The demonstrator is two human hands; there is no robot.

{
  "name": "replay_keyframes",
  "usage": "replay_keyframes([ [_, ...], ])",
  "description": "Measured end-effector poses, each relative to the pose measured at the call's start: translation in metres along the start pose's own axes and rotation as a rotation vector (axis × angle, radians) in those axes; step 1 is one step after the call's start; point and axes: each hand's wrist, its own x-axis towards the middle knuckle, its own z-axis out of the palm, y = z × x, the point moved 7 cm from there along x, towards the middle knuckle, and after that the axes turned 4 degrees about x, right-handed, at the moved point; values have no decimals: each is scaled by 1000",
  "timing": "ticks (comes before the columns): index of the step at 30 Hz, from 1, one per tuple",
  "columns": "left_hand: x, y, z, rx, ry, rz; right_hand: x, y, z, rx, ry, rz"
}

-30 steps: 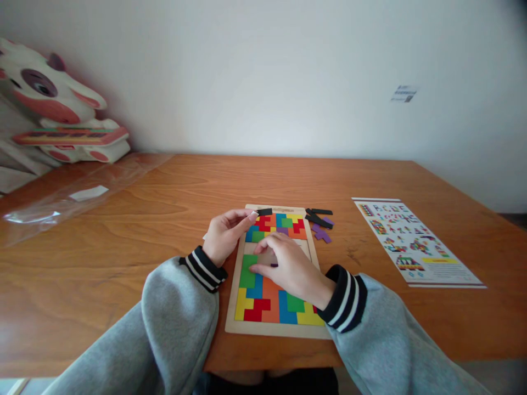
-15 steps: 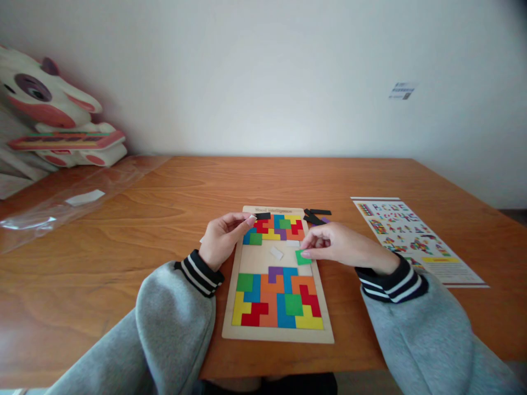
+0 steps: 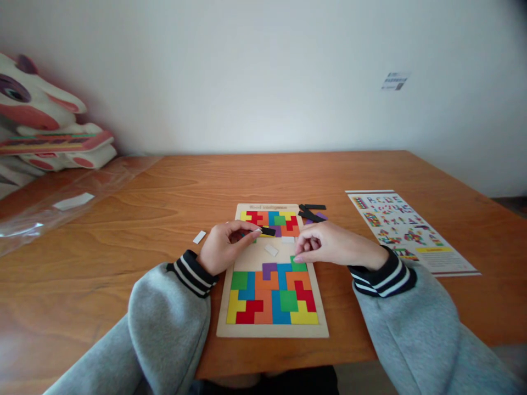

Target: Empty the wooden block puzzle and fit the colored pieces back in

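Observation:
My left hand (image 3: 228, 247) is closed, pinching a black strip (image 3: 269, 231) above the upper rows of the wooden tetromino puzzle board (image 3: 272, 331). My right hand (image 3: 325, 244) has its thumb and fingers together at the upper edge of a green square block (image 3: 299, 265). That block lies at the board's right side, against the orange and blue blocks below it. Coloured blocks fill the board's lower part, and more sit along its top. Two small white slips, one tilted (image 3: 270, 250) and one straighter (image 3: 287, 240), rest on the bare wood between.
Black strips (image 3: 315, 207) and a purple block (image 3: 321, 216) lie beyond the board's upper right corner. A white slip (image 3: 200, 237) is on the table left. A printed pattern sheet (image 3: 411, 230) lies right; clear plastic wrap (image 3: 102, 184) and a cow-shaped toy keyboard (image 3: 61, 145) are left.
My right hand has brought the green block down against the blocks below. My left hand has moved the black strip slightly nearer me. The view has shifted a little.

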Motion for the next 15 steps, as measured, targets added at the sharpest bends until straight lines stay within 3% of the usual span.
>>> replay_keyframes([
  [5, 1, -1, -1, -59, 11, -19, 1, -11, -2, -51, 63, -52],
  [9, 2, 0, -2, -156, 24, -27, 2, -42, 10, -51, 143, -271],
  [12, 2, 1, -1, -186, 18, -24, 2, -61, 30, -92, 79, -423],
  [15, 3, 0, -1, -165, 21, -25, 4, -62, 45, -164, 12, -435],
])
